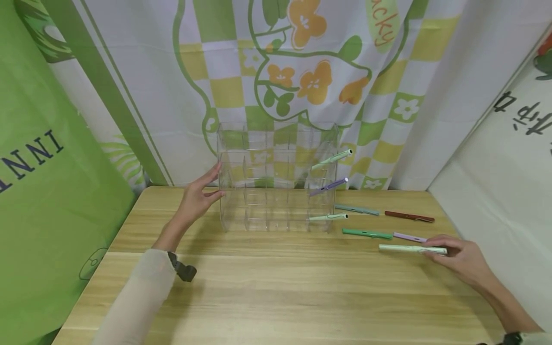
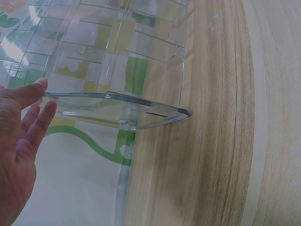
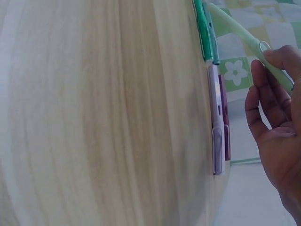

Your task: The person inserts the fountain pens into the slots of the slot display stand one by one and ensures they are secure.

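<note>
A clear plastic rack (image 1: 277, 225) with several compartments stands upright on the table. My left hand (image 1: 196, 201) holds its left side, thumb (image 2: 35, 92) and fingers at the edge of the side panel. My right hand (image 1: 463, 258) pinches a pale green pen (image 1: 405, 248) by its clip end, thumb against index finger, above the table; the pen points left. In the rack's right column sit a light green pen (image 1: 332, 160) and a purple pen (image 1: 329, 187), both tilted up, and a lower pale green pen (image 1: 329, 217), nearly level; their ends stick out to the right.
Right of the rack lie a teal pen (image 1: 357, 209), a dark red pen (image 1: 409, 216), a green pen (image 1: 367, 234) and a lilac pen (image 1: 408, 237), partly behind my right hand. A patterned curtain (image 1: 233, 91) hangs behind the wooden table (image 1: 276, 297). Green cloth (image 1: 64, 206) hangs at left.
</note>
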Available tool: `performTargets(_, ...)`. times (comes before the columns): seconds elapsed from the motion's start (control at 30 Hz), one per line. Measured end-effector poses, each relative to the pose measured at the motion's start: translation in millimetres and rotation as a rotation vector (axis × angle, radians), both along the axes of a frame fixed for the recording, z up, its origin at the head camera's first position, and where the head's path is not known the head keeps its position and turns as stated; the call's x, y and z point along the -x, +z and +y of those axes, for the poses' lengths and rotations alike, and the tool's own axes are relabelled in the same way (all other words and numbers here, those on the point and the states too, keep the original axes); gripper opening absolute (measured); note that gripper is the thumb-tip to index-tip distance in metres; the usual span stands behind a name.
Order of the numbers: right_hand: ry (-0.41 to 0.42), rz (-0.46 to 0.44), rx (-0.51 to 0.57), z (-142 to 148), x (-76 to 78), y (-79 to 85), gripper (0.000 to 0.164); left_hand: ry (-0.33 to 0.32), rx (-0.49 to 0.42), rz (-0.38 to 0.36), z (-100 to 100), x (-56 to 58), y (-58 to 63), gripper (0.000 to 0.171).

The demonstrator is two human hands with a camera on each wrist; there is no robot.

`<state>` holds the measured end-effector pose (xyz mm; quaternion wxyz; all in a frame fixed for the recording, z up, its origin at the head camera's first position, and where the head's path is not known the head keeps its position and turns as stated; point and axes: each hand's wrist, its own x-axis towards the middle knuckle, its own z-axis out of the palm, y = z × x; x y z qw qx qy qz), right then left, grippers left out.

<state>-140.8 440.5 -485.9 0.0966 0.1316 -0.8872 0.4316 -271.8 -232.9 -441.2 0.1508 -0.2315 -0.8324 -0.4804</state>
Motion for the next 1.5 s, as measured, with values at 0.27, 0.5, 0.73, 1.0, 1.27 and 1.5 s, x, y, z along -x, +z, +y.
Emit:
performTargets(0.27,-0.015,0.01,0.01,-14.4,-2.1,10.0,0.018,-0.006,0.01,-0.006,0.6,1.1,-1.8,0.08)
performTargets(0.5,-0.029,0.011,0.007,-26.6,-1.5,18.9,0.017,-0.01,0.008,-0.009,0.6,1.6,-3.2,0.079)
performTargets(0.73,-0.005,0.072,0.043,-36.6,3.5,23.7,0.023,-0.018,0.0,0.006,1.2,1.1,-2.7,0.079)
performTargets(1.0,0.049,0.128,0.11,-53.0,6.7,34.5,0.031,-0.012,0.007,0.017,0.8,0.8,-1.6,0.078)
performTargets(1.27,0.151,0.148,0.229,-69.8,10.4,47.0,0.033,-0.015,0.008,0.021,1.4,0.3,-0.1,0.078)
performTargets(1.5,0.277,0.175,0.361,-82.5,16.4,52.3,0.036,-0.018,0.006,0.011,0.7,-0.5,0.6,0.079)
